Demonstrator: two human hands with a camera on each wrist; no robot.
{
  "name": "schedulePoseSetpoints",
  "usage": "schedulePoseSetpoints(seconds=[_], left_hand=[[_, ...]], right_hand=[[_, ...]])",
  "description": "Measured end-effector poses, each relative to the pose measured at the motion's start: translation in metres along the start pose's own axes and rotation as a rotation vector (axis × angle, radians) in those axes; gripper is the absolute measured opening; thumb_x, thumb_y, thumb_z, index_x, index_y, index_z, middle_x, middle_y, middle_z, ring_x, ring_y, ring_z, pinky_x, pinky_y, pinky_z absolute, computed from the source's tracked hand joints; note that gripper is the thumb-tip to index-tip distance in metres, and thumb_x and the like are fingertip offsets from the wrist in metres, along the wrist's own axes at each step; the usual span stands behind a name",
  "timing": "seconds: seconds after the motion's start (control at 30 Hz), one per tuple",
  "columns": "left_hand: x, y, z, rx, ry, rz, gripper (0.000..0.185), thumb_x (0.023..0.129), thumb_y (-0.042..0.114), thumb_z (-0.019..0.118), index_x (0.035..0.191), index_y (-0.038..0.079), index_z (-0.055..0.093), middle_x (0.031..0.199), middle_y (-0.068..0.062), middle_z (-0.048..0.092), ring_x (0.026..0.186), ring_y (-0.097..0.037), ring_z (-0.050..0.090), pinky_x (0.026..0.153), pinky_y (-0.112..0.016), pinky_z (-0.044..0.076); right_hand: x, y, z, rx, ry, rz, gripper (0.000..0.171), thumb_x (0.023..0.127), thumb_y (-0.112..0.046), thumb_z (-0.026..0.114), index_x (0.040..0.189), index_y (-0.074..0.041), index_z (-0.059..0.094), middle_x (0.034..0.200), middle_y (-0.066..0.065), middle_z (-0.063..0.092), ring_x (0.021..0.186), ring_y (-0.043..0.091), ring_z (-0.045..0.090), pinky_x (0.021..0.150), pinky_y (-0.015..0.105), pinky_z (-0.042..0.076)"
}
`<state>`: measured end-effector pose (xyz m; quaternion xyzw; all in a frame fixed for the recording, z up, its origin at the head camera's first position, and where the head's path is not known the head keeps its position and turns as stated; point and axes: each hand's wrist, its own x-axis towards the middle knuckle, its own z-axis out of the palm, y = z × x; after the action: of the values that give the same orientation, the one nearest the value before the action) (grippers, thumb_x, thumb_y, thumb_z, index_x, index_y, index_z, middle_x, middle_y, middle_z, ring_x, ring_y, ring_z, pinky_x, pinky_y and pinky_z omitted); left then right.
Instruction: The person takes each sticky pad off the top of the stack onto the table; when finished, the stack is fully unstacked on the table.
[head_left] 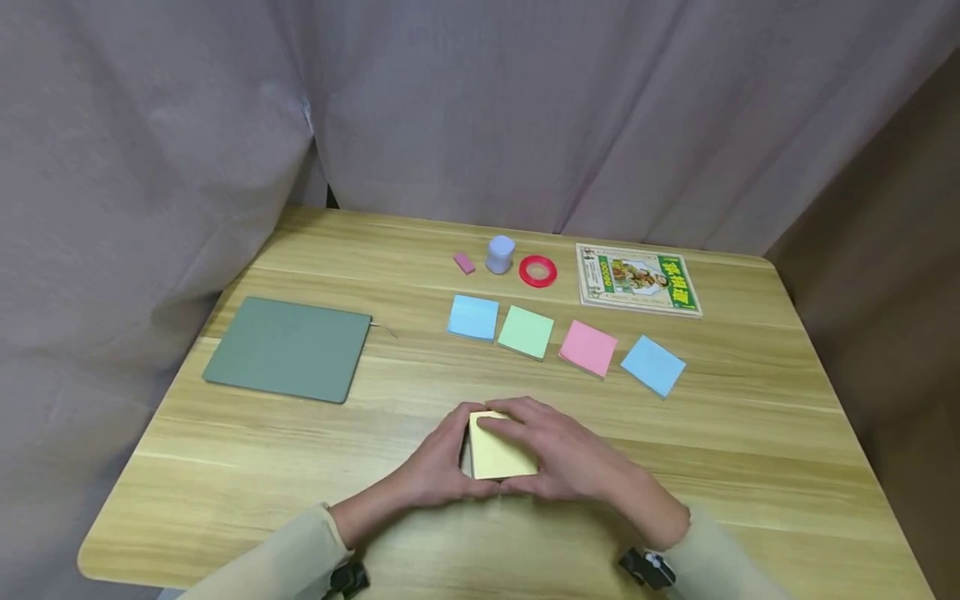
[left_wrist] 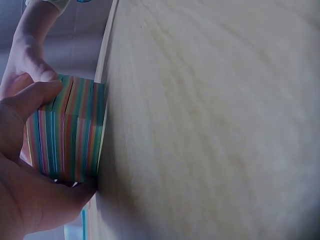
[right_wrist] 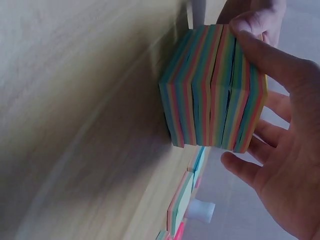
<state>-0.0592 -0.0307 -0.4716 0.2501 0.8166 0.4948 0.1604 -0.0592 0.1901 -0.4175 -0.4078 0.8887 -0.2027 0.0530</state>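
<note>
A tall stack of sticky notes [head_left: 498,454], yellow on top with many-coloured striped sides, stands on the table near its front edge. My left hand [head_left: 437,468] grips its left side, with the thumb along the near face and fingers round the far corner. From the right, my right hand [head_left: 568,454] holds it too, its thumb on the near face and a finger lying over the yellow top. The two thumbs meet at the front. In the right wrist view, the stack's layers [right_wrist: 210,95] sit slightly uneven.
Beyond the hands lie separate sticky-note pads: blue [head_left: 473,317], green [head_left: 526,332], pink [head_left: 588,347] and another blue [head_left: 653,366]. A green notebook [head_left: 288,348] is at left. Farther back are a pink block [head_left: 464,263], lilac container [head_left: 500,256], red tape roll [head_left: 551,273] and booklets [head_left: 637,281].
</note>
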Motion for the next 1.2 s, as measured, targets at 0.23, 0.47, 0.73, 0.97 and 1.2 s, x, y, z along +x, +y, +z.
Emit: schedulePoseSetpoints(seconds=[0.23,0.47,0.73,0.97,1.2], left_hand=[[-0.001,-0.001,0.0,-0.014,-0.001,0.011,0.087,0.067,0.029,0.09,0.136,0.018,0.039,0.123,0.005,0.05,0.101,-0.013,0.051,0.088,-0.033,0.044],[0.0,-0.001,-0.001,-0.01,-0.002,-0.002,0.085,0.067,0.024,0.09,0.135,0.017,0.039,0.125,0.005,0.05,0.108,-0.013,0.049,0.096,-0.037,0.042],[0.0,0.0,0.001,-0.001,0.002,0.002,0.085,0.067,0.024,0.09,0.135,0.017,0.039,0.124,0.004,0.05,0.108,-0.014,0.049,0.096,-0.035,0.041],[0.0,0.0,0.002,-0.004,0.003,0.01,0.084,0.067,0.024,0.09,0.134,0.017,0.04,0.124,0.004,0.05,0.109,-0.014,0.048,0.096,-0.035,0.041],[0.0,0.001,0.002,0.001,0.004,0.008,0.085,0.067,0.024,0.09,0.134,0.017,0.039,0.124,0.004,0.05,0.11,-0.014,0.048,0.097,-0.035,0.04]], right_hand=[[0.0,-0.002,0.001,0.014,0.023,0.01,0.075,0.077,-0.042,0.082,0.141,-0.015,0.054,0.142,-0.002,0.047,0.127,0.014,0.044,0.099,0.037,0.043],[-0.015,-0.002,-0.016,0.049,0.063,0.18,0.074,0.077,-0.046,0.081,0.142,-0.023,0.053,0.144,-0.006,0.045,0.128,0.013,0.043,0.098,0.04,0.044],[-0.07,0.039,-0.027,0.035,0.227,0.433,0.072,0.076,-0.039,0.084,0.138,-0.015,0.056,0.143,0.009,0.047,0.13,0.033,0.043,0.099,0.058,0.039],[-0.116,0.077,-0.02,-0.019,0.222,0.612,0.068,0.079,-0.035,0.082,0.135,-0.006,0.057,0.138,0.022,0.046,0.126,0.044,0.042,0.096,0.064,0.036],[-0.133,0.09,-0.015,-0.025,0.212,0.62,0.066,0.081,-0.036,0.081,0.134,-0.003,0.057,0.138,0.025,0.045,0.125,0.046,0.041,0.095,0.064,0.036]])
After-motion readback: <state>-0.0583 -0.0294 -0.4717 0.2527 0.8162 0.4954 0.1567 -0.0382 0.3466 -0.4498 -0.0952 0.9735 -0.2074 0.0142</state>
